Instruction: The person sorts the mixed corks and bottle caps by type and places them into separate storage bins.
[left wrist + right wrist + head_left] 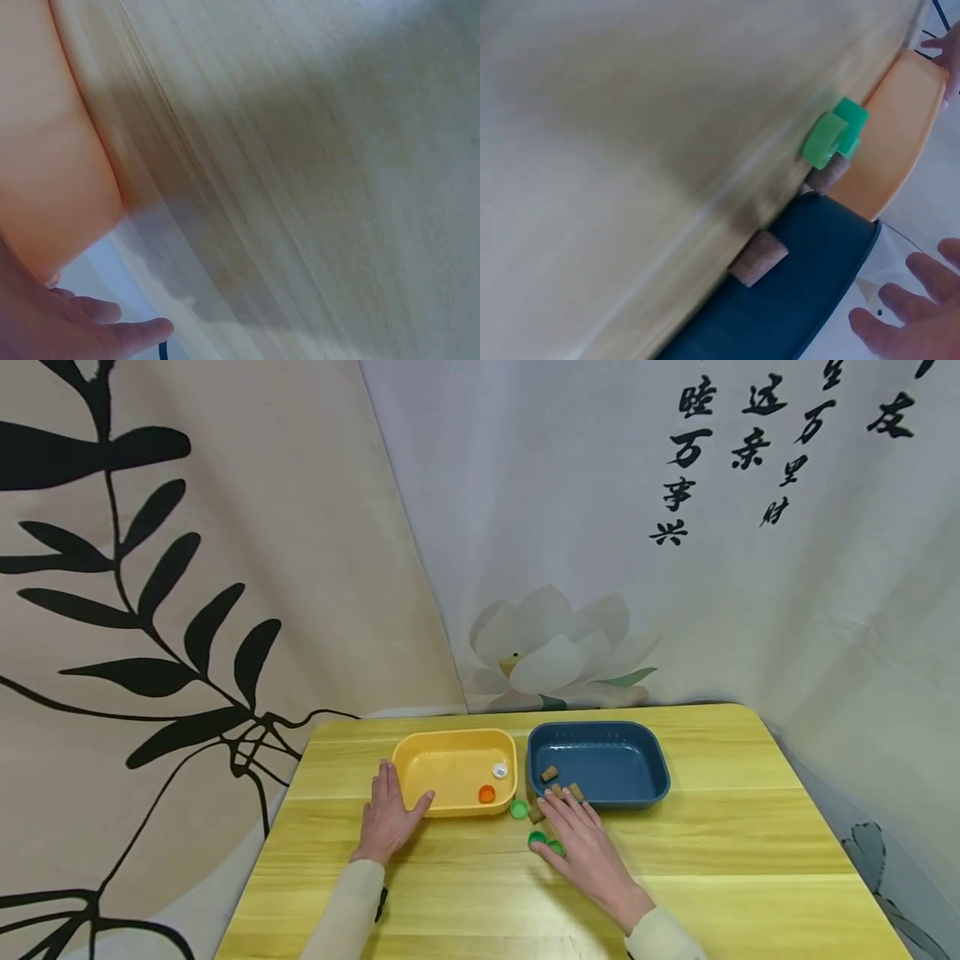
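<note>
My left hand lies at the left end of the yellow tray, fingers extended and thumb spread along its front side. That tray holds a white bottle cap and an orange bottle cap. My right hand, fingers extended, reaches over the front of the blue tray; it grips nothing visible. One cork lies inside the blue tray, and another cork is by its front wall. Green bottle caps and a cork lie around the gap between trays; my right thumb is near two green caps.
Both trays stand side by side toward the back of the wooden table. A patterned cloth hangs close behind the table's rear edge.
</note>
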Motion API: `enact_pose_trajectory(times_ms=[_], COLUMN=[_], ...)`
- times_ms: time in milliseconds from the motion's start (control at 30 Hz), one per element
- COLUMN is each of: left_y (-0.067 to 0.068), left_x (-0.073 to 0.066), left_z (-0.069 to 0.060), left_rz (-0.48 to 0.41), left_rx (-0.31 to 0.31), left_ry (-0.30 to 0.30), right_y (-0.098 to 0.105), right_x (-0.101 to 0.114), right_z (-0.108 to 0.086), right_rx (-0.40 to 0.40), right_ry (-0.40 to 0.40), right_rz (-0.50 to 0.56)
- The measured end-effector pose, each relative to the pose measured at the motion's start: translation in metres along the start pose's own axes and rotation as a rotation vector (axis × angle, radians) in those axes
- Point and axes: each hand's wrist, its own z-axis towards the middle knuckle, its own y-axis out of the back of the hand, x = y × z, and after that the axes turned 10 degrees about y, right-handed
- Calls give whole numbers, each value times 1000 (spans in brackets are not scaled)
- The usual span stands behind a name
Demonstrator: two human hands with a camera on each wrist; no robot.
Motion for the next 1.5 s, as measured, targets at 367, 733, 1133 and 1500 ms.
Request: enact_pose_trajectory(times_ms=[367, 733, 1133, 1500], left_y=[2, 2, 1, 0], left_x=[1, 2, 2, 1], left_z=[2, 2, 2, 1], left_rz=[7, 2, 5, 2], left_rx=[9, 13, 15, 24], left_ry=[5, 8, 4, 4], right_y=[-2, -13, -19, -24], right_x=[-5, -3, -2, -5], right_z=[-17, -26, -23, -22], right_rx=[20, 89, 174, 122], right_ry=[60, 9, -69, -50], right_rz=[-48, -59, -113, -179])
